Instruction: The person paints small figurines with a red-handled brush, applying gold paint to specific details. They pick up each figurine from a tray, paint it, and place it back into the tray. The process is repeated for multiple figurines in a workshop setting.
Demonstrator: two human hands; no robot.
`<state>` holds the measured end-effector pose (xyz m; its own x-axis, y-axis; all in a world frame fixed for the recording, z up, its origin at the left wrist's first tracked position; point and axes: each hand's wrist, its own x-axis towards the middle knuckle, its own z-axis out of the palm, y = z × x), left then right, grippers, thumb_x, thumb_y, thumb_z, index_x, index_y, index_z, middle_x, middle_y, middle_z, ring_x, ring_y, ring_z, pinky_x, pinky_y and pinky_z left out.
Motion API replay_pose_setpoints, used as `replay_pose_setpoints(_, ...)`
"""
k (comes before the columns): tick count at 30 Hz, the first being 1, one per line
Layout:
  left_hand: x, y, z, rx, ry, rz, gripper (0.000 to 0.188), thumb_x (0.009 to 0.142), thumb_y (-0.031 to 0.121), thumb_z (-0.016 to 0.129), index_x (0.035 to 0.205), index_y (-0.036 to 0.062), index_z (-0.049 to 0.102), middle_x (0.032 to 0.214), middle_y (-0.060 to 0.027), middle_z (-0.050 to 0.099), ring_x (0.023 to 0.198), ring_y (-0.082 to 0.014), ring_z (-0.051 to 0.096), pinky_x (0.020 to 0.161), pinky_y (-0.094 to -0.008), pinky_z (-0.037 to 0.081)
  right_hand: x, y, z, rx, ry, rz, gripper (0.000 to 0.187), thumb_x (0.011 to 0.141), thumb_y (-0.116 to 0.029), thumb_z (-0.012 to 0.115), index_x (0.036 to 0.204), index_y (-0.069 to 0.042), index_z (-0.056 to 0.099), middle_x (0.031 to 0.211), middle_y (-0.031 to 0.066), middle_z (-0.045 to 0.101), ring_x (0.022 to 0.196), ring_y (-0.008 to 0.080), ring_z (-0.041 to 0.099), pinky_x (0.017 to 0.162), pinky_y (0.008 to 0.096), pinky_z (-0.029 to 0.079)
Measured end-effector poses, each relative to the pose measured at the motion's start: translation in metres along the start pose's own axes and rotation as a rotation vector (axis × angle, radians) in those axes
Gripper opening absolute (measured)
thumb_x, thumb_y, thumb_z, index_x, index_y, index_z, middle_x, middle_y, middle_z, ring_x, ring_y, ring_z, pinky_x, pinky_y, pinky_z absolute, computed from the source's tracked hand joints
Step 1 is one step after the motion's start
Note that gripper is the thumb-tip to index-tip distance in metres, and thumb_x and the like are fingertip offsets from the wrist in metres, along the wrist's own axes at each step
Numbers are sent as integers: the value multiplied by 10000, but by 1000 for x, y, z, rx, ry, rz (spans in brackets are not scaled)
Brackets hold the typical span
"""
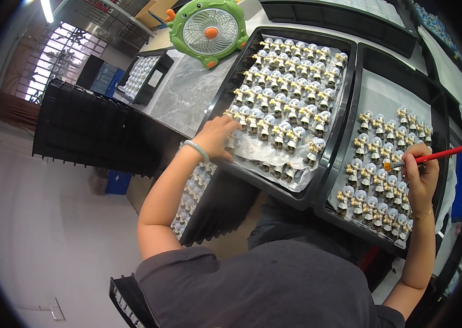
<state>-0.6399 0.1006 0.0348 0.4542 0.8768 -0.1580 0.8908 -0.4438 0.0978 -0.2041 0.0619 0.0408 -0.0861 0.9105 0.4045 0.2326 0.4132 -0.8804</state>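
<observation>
My left hand, with a pale bangle at the wrist, is at the left edge of a black tray. Its fingers curl around a small figurine, partly hidden by them. Rows of figurines with pale blue hair and white clothes stand on white paper in that tray. My right hand grips a red-handled paintbrush. The brush's orange bristles are over similar figurines in a second black tray on the right; whether they touch one is unclear.
A green animal-shaped fan stands beyond the left tray on a grey marbled surface. Stacked black trays rise at the left. A smaller tray of pale parts sits behind. Another black tray lies at the far side.
</observation>
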Motion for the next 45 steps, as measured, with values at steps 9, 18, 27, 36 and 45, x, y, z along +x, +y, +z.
replay_pose_setpoints(9, -3, -7, -1, 302, -130, -234, 581, 497, 232, 762, 1017, 109, 534, 858, -42, 553, 927, -231, 449, 801, -350, 331, 0, -4, 4, 22, 7, 5, 94, 775, -32, 497, 684, -12, 486, 633, 7, 464, 524, 54, 409, 486, 196, 307)
replay_pose_setpoints(18, 2, -2, -6, 270, -182, -260, 512, 529, 159, 714, 988, 105, 493, 884, -54, 563, 924, -241, 450, 795, -356, 325, 1, -6, 4, -41, -6, -64, 99, 770, -37, 503, 674, -16, 484, 601, 2, 446, 506, 57, 389, 473, 212, 286)
replay_pose_setpoints(27, 6, -7, -8, 348, -128, -212, 474, 543, 83, 688, 981, 124, 511, 939, -27, 561, 950, -234, 448, 815, -364, 311, 3, -13, 5, -39, -25, -61, 96, 765, -43, 504, 674, -15, 486, 602, 10, 449, 512, 68, 397, 482, 214, 292)
replay_pose_setpoints(36, 15, 22, -31, 424, -156, -287, 517, 535, 144, 702, 1022, 135, 529, 1003, -32, 551, 1031, -233, 435, 853, -397, 298, 2, -22, 7, 92, -186, 141, 108, 767, -83, 521, 687, -14, 501, 592, 29, 483, 516, 112, 443, 499, 252, 351)
replay_pose_setpoints(45, 204, 195, -25, -20, 318, 620, 170, 769, 128, 497, 865, 15, 581, 818, -147, 578, 793, -313, 543, 715, -382, 434, 1, -25, 8, 122, -753, 195, 233, 735, -206, 495, 744, 22, 543, 622, 117, 542, 514, 170, 503, 505, 302, 416)
